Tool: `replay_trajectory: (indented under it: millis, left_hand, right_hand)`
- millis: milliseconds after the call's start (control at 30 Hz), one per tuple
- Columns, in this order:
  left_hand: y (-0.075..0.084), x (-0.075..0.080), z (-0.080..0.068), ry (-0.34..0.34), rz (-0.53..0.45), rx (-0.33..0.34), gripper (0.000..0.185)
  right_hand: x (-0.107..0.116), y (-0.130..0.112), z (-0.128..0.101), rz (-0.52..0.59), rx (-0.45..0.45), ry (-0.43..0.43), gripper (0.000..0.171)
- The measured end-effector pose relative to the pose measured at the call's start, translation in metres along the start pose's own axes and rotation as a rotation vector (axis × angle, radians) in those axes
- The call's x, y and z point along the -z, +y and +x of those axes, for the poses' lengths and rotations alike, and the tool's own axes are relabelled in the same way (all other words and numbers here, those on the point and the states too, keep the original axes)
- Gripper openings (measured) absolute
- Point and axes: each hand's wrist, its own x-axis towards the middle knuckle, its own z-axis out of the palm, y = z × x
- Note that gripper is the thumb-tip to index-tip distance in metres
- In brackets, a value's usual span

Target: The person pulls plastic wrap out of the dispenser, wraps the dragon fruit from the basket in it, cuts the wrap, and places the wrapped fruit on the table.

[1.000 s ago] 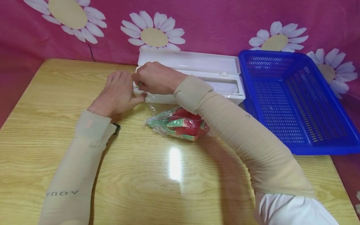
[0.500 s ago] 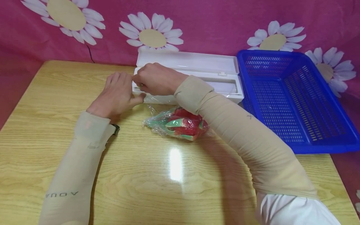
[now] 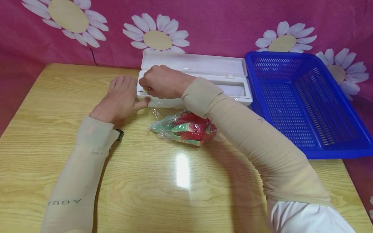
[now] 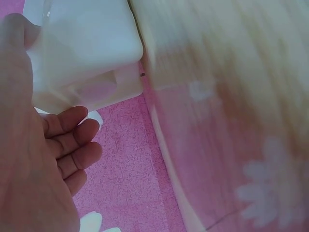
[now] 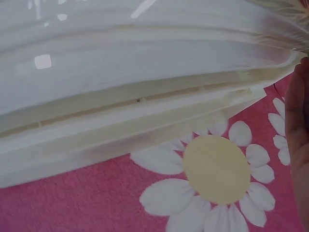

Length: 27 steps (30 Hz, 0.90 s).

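Note:
A white cling film dispenser stands at the back of the table, its lid raised. My left hand holds its left end, thumb against the front; in the left wrist view the fingers of my left hand curl at the far side. Over the dispenser's left part is my right hand, fingers curled, pinching at the front rail; the small slide cutter there is hidden beneath them. Clear film runs from the dispenser to a red and green dragon fruit wrapped in film before it.
A blue plastic basket stands on the right, beside the dispenser's right end. Behind the wooden table hangs a pink cloth with white daisies. My right forearm crosses partly over the fruit.
Both hands keep nearly the same places. The right hand shifts very slightly to the right along the dispenser. A bit of green under its fingers no longer shows.

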Motion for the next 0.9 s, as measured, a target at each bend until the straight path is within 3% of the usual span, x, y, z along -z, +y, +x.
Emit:
replay_trajectory:
  millis: [900]
  left_hand:
    - [-0.0040, 0.0000, 0.0010, -0.030, -0.027, -0.004, 0.054]
  right_hand:
    - [0.0014, 0.0042, -0.0039, 0.024, 0.011, 0.001, 0.017]
